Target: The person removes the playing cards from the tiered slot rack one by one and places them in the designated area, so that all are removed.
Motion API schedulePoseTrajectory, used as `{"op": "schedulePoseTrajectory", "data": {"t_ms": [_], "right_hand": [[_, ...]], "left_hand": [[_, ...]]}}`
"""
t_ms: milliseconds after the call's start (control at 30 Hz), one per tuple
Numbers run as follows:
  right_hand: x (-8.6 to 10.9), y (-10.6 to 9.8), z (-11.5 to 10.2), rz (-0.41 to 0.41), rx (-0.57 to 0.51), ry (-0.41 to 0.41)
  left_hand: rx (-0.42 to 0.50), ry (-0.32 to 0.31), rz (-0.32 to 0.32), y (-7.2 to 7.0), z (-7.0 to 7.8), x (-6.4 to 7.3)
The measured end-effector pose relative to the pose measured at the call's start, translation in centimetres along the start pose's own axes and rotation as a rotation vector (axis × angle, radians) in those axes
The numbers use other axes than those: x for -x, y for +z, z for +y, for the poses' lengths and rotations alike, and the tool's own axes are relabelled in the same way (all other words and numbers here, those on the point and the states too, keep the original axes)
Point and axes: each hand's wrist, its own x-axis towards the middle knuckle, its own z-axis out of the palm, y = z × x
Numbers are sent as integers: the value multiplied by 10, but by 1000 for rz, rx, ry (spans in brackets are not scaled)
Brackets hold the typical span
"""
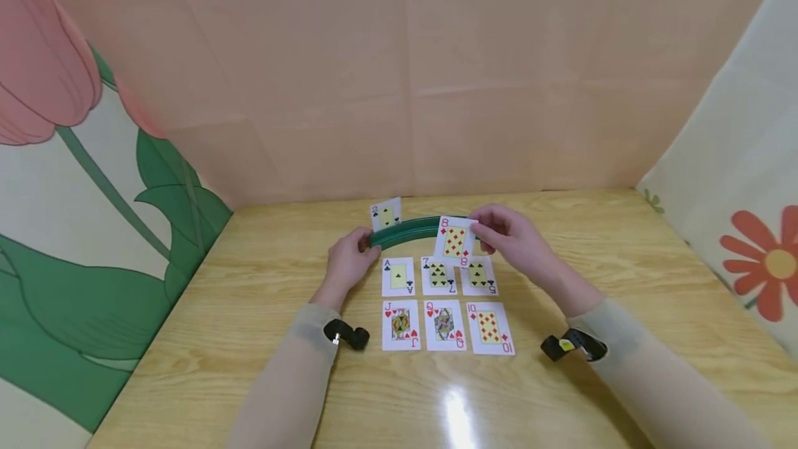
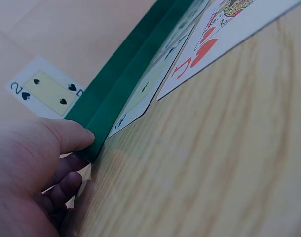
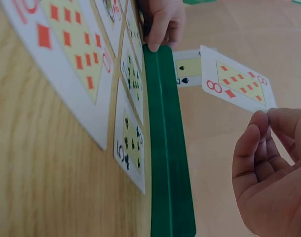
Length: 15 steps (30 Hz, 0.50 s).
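A curved green card holder (image 1: pixel 408 229) stands toward the back of the wooden table. My left hand (image 1: pixel 349 265) grips its left end, the thumb (image 2: pixel 76 136) lying on the front face and the other fingers curled behind. In that end stands a two of spades (image 1: pixel 385 213), leaning back slightly. Between thumb and fingertips, my right hand (image 1: pixel 514 238) pinches an eight of diamonds (image 1: pixel 455 241) by its edge. This card is raised and tilted, face toward me; in the right wrist view it shows apart from the holder (image 3: pixel 165 128).
Two rows of face-up cards lie before the holder. Nearer the holder are an ace of clubs (image 1: pixel 397 277), a seven of clubs (image 1: pixel 438 276) and a five of clubs (image 1: pixel 479 279). Below lie a jack (image 1: pixel 401 325), queen (image 1: pixel 445 325) and ten (image 1: pixel 490 328). A pink cloth (image 1: pixel 405 89) hangs behind.
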Motion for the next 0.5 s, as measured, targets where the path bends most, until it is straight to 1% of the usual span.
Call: {"op": "schedulePoseTrajectory", "data": {"t_ms": [200,500], "right_hand": [[10,-8,9,10,-8,7],[23,-20,15,3,19,55]], "left_hand": [[1,0,-7,-1,-1,0],[8,-20,-20,-1,0,-1]]}}
